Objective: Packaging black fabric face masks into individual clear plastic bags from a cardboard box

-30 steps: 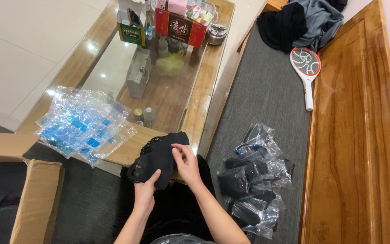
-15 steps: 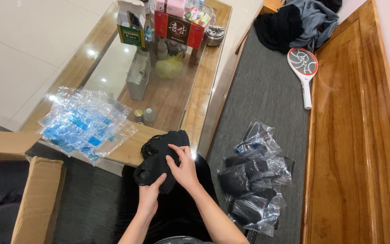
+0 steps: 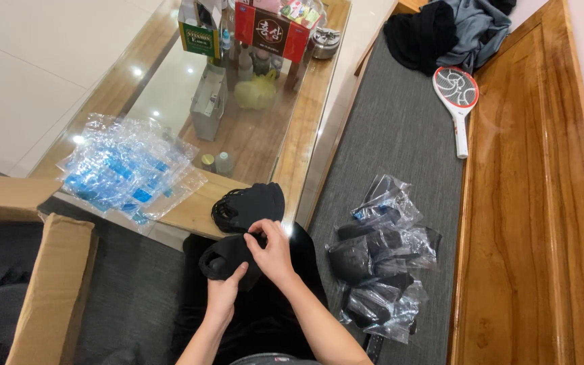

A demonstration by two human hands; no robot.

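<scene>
Fingers: right hand (image 3: 273, 251) is pinching the top edge of a black face mask (image 3: 228, 257); left hand (image 3: 223, 292) is gripping it from below.
Mask: sitting over the lap, beside the mask stack (image 3: 248, 205) on the bench (image 3: 305, 128).
Handling: probably light, soft, floppy; best taken by the edges.
Around: bagged masks (image 3: 380, 263) are lying on the grey cushion.

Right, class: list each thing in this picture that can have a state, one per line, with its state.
Left hand: closed on the black mask.
Right hand: fingers pinching the same mask.
Black mask: held above the lap.
Stack of black masks: lying on the table edge.
Cardboard box: flaps open.
Clear bags of masks: filled, piled on the grey mat.
</scene>
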